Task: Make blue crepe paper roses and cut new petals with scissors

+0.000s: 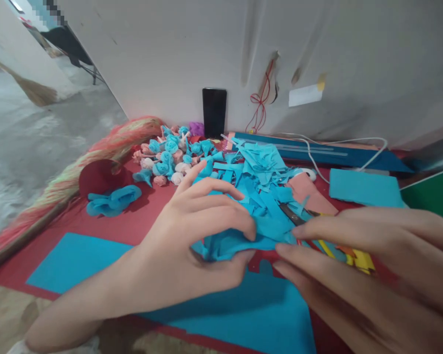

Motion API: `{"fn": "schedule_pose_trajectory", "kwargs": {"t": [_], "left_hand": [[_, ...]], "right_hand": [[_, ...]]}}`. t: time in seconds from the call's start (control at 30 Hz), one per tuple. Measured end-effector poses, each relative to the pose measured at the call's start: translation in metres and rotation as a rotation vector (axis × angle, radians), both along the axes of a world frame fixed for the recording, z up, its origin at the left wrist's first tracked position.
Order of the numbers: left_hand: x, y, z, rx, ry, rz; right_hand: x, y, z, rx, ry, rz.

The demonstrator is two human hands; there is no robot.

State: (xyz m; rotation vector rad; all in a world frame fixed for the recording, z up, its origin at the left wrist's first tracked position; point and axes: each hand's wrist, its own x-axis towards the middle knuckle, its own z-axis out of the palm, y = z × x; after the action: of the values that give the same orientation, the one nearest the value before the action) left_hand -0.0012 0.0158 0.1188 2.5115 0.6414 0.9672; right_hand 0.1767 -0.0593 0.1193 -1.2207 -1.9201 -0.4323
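Note:
My left hand [206,231] is curled, its thumb and fingertips closed on a piece of blue crepe paper [229,244]. The held piece looks gathered, and its lower part is hidden behind the thumb. My right hand [358,265] reaches in from the right, fingers stretched out and slightly apart, tips close to the paper's right end. Whether they touch it I cannot tell. Beneath both hands lies a flat blue paper sheet [266,312]. Behind them is a heap of blue paper scraps [262,172], with dark-bladed scissors [292,214] partly covered by my right hand.
Blue, pink and white paper roses [166,157] are piled at the back left, near a larger blue flower [112,200]. A black phone [214,113] leans on the wall. A broom [77,162] edges the red tabletop [147,221]. Folded blue paper [365,187] sits right.

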Motion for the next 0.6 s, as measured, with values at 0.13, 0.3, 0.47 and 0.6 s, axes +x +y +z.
{"fn": "schedule_pose_trajectory", "kwargs": {"t": [0.13,0.3,0.47,0.6], "left_hand": [[-0.001,-0.001,-0.001,-0.071,0.017,-0.004],[-0.002,-0.003,0.001,-0.098,0.011,-0.028],[-0.003,-0.004,0.005,-0.084,0.001,-0.047],[-0.002,-0.004,0.008,-0.073,0.020,-0.053]], "right_hand": [[0.002,0.002,-0.004,-0.030,0.004,0.016],[0.011,-0.007,-0.005,-0.176,-0.093,0.120],[0.023,-0.015,-0.009,-0.255,-0.182,0.158],[0.033,-0.023,-0.014,-0.290,-0.280,0.132]]}}
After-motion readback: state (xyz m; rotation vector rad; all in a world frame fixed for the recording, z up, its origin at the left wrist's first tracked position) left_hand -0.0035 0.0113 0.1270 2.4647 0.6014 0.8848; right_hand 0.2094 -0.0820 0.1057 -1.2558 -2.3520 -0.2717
